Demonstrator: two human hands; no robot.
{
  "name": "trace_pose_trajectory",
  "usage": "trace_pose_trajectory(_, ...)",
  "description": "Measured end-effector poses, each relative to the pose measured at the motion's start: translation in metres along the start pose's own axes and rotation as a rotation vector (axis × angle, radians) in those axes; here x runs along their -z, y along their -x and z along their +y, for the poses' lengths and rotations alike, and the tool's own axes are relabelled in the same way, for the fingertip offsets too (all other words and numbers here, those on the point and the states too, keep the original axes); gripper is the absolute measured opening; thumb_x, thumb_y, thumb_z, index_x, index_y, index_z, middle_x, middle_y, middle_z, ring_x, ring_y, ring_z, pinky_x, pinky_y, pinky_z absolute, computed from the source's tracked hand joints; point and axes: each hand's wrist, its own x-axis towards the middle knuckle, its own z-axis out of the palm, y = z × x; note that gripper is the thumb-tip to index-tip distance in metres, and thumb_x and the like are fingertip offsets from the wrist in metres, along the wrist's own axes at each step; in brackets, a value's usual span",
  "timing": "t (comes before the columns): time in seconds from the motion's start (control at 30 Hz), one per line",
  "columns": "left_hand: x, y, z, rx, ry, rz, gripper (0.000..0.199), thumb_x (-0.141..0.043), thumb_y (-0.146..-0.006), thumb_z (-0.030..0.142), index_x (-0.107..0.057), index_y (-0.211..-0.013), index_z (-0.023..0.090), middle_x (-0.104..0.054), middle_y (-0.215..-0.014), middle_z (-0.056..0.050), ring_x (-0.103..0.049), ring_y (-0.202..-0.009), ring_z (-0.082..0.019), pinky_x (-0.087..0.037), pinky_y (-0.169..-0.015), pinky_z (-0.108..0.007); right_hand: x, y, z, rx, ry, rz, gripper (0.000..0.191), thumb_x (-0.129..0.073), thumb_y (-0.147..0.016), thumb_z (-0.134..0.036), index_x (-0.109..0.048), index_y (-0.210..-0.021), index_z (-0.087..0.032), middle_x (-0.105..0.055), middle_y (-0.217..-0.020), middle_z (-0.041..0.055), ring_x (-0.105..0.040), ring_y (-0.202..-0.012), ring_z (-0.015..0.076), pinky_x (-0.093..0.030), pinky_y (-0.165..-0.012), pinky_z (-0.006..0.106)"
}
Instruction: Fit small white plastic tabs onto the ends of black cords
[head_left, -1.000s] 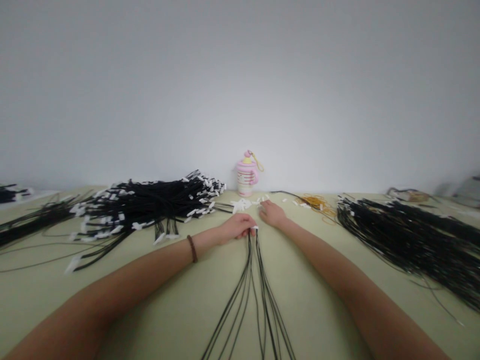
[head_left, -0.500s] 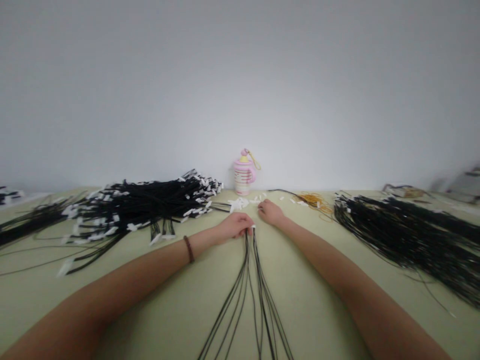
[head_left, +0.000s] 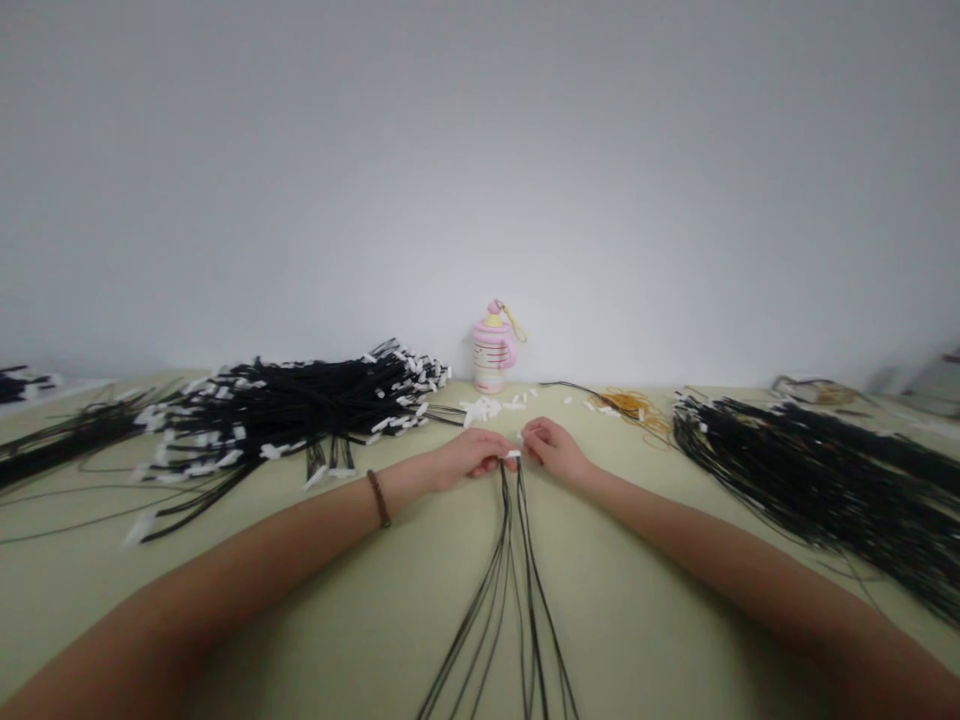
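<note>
In my head view, the left hand (head_left: 474, 455) has thumb and fingers together, clamped on a small white connector (head_left: 513, 454) just beyond the fingertips; its gripped end is hidden from me. Thin black wires (head_left: 499, 560) fan down from the connector and are cut off by the bottom edge, so I can't see their far ends. The right hand (head_left: 553, 450) is just beside it, fingers curled, with a tiny white piece (head_left: 520, 437) at the tips; blur keeps me from telling whether they are closed on it. Behind, I make out loose white pieces (head_left: 484, 408) and an upright pink cup (head_left: 490, 355). A heap of black cables (head_left: 315, 400) lies to the left, yellow bands (head_left: 630, 405) to the right. The right-hand wire bundle (head_left: 817, 480) and a grey object (head_left: 937, 385) run out of frame, the latter too blurred to identify.
</note>
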Motion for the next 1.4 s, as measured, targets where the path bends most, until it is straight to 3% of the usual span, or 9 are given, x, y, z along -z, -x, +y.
trace_pose_trajectory(0.1, -0.002, 0.003, 0.0, -0.011, 0.004, -0.143, 0.022, -0.05, -0.069, 0.029, -0.062, -0.076, 0.012, -0.059, -0.073, -0.005, -0.036, -0.048, -0.005, -0.019, -0.038, -0.016, 0.006, 0.021, -0.009, -0.1, -0.524, -0.009, 0.028, -0.046, -0.077, -0.043, -0.046, -0.084, -0.015, -0.049, -0.055, -0.0057, -0.04, -0.041, 0.005, -0.028, -0.041, 0.016)
trace_pose_trajectory(0.23, -0.004, 0.004, 0.002, 0.004, -0.007, -0.147, 0.018, -0.047, -0.069, 0.024, -0.06, -0.075, 0.013, -0.057, -0.068, -0.003, -0.036, -0.046, -0.005, -0.019, -0.037, -0.017, 0.007, 0.025, -0.011, -0.147, -0.735, -0.005, 0.031, -0.06, -0.067, -0.042, -0.051, -0.071, -0.013, -0.047, -0.05, -0.0056, -0.037, -0.04, 0.0036, -0.024, -0.039, 0.017)
trace_pose_trajectory(0.47, -0.004, 0.003, 0.005, 0.027, -0.004, -0.169, 0.016, -0.047, -0.07, 0.026, -0.055, -0.074, 0.013, -0.053, -0.064, -0.001, -0.036, -0.044, -0.005, -0.02, -0.037, -0.017, 0.004, 0.02, -0.008, -0.139, -0.715, -0.012, 0.031, -0.062, -0.065, -0.042, -0.052, -0.065, -0.013, -0.044, -0.044, -0.0067, -0.036, -0.037, 0.0035, -0.023, -0.037, 0.017)
trace_pose_trajectory(0.67, -0.004, 0.003, 0.002, 0.003, -0.075, -0.139, 0.029, -0.051, -0.072, 0.041, -0.053, -0.074, 0.012, -0.053, -0.067, -0.001, -0.037, -0.046, -0.004, -0.024, -0.039, -0.017, 0.005, 0.022, -0.01, -0.145, -0.708, -0.036, 0.031, -0.063, -0.065, -0.042, -0.052, -0.066, -0.013, -0.049, -0.047, -0.0053, -0.039, -0.038, 0.0036, -0.026, -0.037, 0.016)
trace_pose_trajectory(1.07, -0.004, 0.004, 0.005, -0.016, -0.125, -0.179, 0.031, -0.052, -0.073, 0.042, -0.055, -0.078, 0.011, -0.054, -0.064, 0.0, -0.036, -0.044, -0.004, -0.024, -0.04, -0.017, 0.006, 0.025, -0.011, -0.118, -0.695, -0.113, 0.034, -0.064, -0.062, -0.044, -0.052, -0.069, -0.013, -0.053, -0.05, -0.0041, -0.043, -0.04, 0.0041, -0.03, -0.04, 0.017)
trace_pose_trajectory(1.3, -0.005, 0.003, 0.001, -0.003, -0.037, -0.073, 0.031, -0.052, -0.073, 0.042, -0.052, -0.075, 0.012, -0.052, -0.063, 0.0, -0.033, -0.041, -0.002, -0.019, -0.038, -0.017, 0.007, 0.023, -0.016, -0.225, -0.716, -0.091, 0.039, -0.047, -0.073, -0.054, -0.047, -0.069, -0.015, -0.055, -0.05, -0.002, -0.044, -0.037, 0.0059, -0.026, -0.035, 0.017)
trace_pose_trajectory(1.4, -0.003, 0.002, 0.0, -0.008, 0.033, -0.053, 0.029, -0.053, -0.072, 0.04, -0.051, -0.074, 0.012, -0.051, -0.062, 0.001, -0.032, -0.041, -0.002, -0.018, -0.038, -0.017, 0.007, 0.025, -0.016, -0.205, -0.625, -0.172, 0.035, -0.049, -0.073, -0.046, -0.051, -0.06, -0.013, -0.053, -0.048, -0.0009, -0.042, -0.037, 0.0053, -0.026, -0.036, 0.017)
